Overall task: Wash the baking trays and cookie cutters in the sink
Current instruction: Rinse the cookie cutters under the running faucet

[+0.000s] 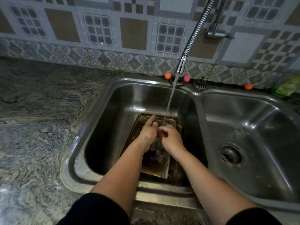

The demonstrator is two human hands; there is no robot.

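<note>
1. We are holding both hands together low in the left basin of the sink (103, 127), under the running water. Our left hand (148, 133) is lying with its fingers straight, pointing toward twelve o'clock; its grip is open and we cannot see anything held in it.
2. Our right hand (170, 138) is sitting just at three o'clock of the left one, touching it, with fingers curled inward. Whether that grip is closing on something small or only rubbing the other hand, we cannot tell; the spot is wet and blurred.
3. Beneath and between the wrists, at six o'clock of the hands, a dark, mottled patch (156, 151) is showing; we cannot tell what it is.
4. The baking trays (155, 171) are lying flat on the basin floor under our hands, stacked, their brownish, stained surfaces wet. No cookie cutter is clearly made out.
5. A stream of water (170, 101) is falling from the flexible metal faucet hose (193, 39), whose nozzle is hanging at twelve o'clock above the basin, and landing just beyond our fingertips.
6. At three o'clock the right basin (259, 127) is showing its drain (231, 154).
7. Along the back rim two orange balls (168, 76) and a pink ball (186, 78) are sitting, with a green packet (287, 86) toward two o'clock.
8. The marbled tabletop (40, 111) is spreading toward nine o'clock, below a patterned tile wall (97, 30).
</note>
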